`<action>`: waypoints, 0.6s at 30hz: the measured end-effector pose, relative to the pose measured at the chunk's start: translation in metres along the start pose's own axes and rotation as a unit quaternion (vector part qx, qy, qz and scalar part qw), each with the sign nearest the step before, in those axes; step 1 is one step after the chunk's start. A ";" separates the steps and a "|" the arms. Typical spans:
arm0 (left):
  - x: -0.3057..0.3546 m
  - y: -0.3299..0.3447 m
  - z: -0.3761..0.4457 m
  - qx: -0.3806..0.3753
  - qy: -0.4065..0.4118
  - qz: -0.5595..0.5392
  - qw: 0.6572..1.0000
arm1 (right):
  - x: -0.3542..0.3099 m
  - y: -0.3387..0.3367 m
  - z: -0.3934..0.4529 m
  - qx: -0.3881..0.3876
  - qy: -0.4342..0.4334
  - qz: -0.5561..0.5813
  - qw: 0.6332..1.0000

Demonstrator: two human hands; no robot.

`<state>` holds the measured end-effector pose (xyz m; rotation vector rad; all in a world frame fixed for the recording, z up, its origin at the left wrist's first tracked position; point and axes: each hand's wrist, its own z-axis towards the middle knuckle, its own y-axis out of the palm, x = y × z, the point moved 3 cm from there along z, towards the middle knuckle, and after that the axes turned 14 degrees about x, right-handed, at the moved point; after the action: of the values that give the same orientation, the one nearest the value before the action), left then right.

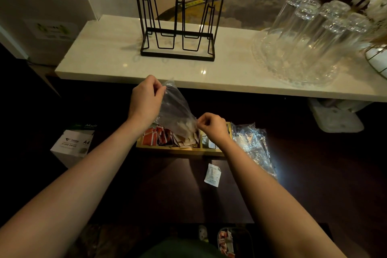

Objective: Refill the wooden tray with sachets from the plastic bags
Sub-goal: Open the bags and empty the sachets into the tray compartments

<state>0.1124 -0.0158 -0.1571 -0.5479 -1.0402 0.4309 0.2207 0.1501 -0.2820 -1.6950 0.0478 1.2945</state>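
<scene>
Left hand (146, 100): you pinch the plastic bag (173, 107) by its upper corner.
Right hand (211, 128): clamped on its lower edge.
Wooden tray (180, 150): directly below.
Risk: tip unevenly and sachets (167, 137) spill onto the desk (167, 184).

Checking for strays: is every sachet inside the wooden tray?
No, one white sachet lies on the dark surface in front of the wooden tray.

Your left hand (146, 100) pinches high at frame centre; your right hand (212, 128) pinches lower, both forearms extended.
</scene>
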 end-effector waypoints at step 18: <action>-0.015 -0.013 -0.004 -0.014 -0.055 -0.093 0.994 | -0.032 -0.035 -0.024 0.006 -0.093 -0.015 0.996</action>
<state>0.1107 -0.0358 -0.1610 -0.4508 -1.1925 0.2840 0.2433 0.1367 -0.2354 -1.5525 -0.0801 1.4209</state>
